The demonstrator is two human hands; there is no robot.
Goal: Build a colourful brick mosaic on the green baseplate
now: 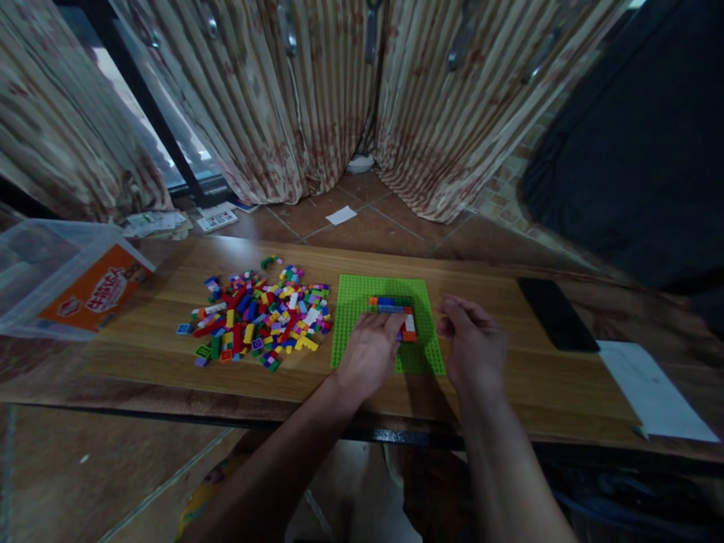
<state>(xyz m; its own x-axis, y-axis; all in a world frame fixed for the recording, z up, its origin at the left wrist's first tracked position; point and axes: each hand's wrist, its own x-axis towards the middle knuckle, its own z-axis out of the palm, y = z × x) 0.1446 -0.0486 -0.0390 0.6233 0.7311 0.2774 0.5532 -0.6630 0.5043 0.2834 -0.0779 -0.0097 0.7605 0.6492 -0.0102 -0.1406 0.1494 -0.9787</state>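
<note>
A green studded baseplate (354, 294) lies on the table with a low toy brick build (390, 302) on it, in blue, orange and white. My left hand (367, 354) is closed at the near left side of the build, its fingers reaching over the bricks and hiding part of them. Just beyond the baseplate's right edge, my right hand (475, 343) is raised with its fingers curled together. Whatever may be between those fingers is too small or hidden to make out. A pile of loose toy bricks (246, 305) in many colours spreads left of the baseplate.
A clear plastic box (34, 260) with an orange label stands at the table's left end. To the right lie a black phone-like slab (557, 313) and a white paper sheet (650, 385). Striped curtains (254, 113) hang behind the wooden table (158, 362).
</note>
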